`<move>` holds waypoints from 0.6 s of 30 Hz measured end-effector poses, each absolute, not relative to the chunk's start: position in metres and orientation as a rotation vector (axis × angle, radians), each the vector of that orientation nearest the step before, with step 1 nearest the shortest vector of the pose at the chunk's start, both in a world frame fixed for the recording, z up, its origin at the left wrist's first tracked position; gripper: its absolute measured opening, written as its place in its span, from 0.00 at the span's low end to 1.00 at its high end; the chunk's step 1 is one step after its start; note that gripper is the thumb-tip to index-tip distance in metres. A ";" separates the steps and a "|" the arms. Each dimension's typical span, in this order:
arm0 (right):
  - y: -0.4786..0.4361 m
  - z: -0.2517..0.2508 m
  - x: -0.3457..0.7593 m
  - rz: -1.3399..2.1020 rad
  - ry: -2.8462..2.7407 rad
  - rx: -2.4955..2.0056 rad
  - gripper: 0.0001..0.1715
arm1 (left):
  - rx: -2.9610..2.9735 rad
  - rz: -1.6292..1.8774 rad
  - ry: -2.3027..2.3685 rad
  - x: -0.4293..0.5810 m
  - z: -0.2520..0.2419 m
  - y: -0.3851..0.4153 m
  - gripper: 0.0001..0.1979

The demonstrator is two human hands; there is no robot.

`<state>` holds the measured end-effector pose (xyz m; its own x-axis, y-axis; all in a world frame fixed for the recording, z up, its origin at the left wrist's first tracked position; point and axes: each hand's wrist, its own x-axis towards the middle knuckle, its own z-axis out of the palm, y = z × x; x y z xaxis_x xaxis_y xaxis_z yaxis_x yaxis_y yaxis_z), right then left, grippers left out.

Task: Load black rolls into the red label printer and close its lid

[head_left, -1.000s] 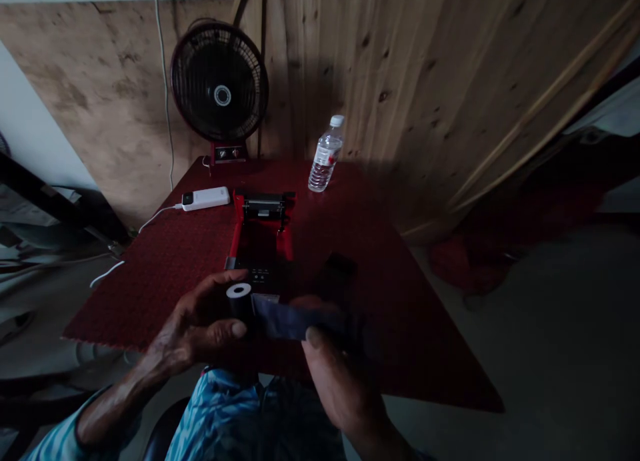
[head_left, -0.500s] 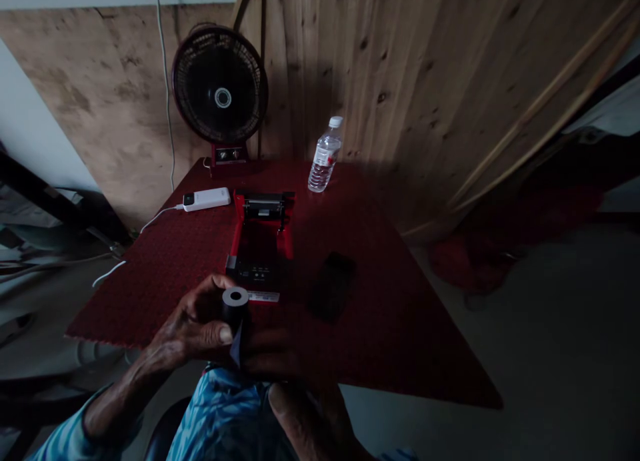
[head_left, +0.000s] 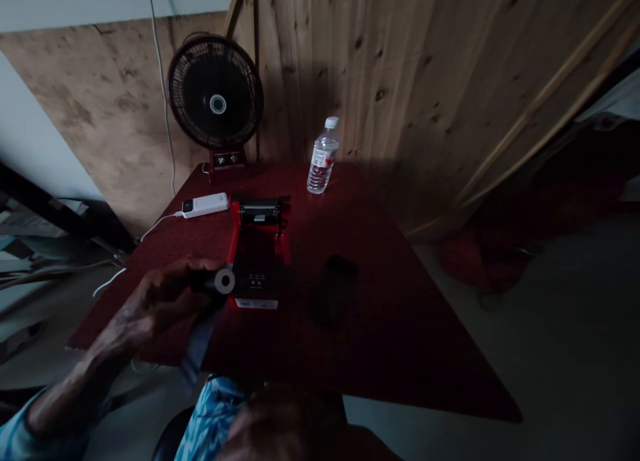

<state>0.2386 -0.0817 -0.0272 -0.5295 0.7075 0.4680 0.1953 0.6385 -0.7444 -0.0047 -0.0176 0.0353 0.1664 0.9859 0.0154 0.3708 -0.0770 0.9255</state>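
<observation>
My left hand (head_left: 160, 301) is closed round a small paper roll (head_left: 224, 281) with a pale core end facing me, held just left of a red and black printer (head_left: 260, 248) whose lid stands open on the dark red table (head_left: 380, 328). A loose strip of paper (head_left: 197, 344) hangs down from the roll. My right hand (head_left: 285, 424) is low at the bottom of the view, dark and blurred, near my lap; its fingers do not show.
A black fan (head_left: 215, 91) stands at the table's back edge, a water bottle (head_left: 323, 156) to its right. A white power bank (head_left: 205, 205) with a cable lies left of the printer. A dark flat object (head_left: 337, 281) lies right of it. Wooden boards lean behind.
My right hand has let go of the paper strip and dropped down toward my lap. My left hand has carried the roll left and up toward the printer, the strip now hanging.
</observation>
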 end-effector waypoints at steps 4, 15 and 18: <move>-0.076 -0.017 0.276 0.979 -2.105 -0.715 0.15 | 1.983 0.781 1.369 0.013 0.048 0.013 0.15; -0.076 -0.057 0.330 0.720 -1.778 -1.080 0.13 | 2.519 0.065 1.485 0.051 0.035 0.086 0.20; -0.074 -0.076 0.340 0.737 -1.687 -1.186 0.13 | 2.586 -0.060 1.482 0.057 0.034 0.094 0.19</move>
<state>0.3403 -0.0745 -0.0755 -0.1168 0.9334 0.3393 0.3855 0.3575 -0.8507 0.0567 0.0935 0.0337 0.5079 0.8539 -0.1140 0.8603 -0.4958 0.1188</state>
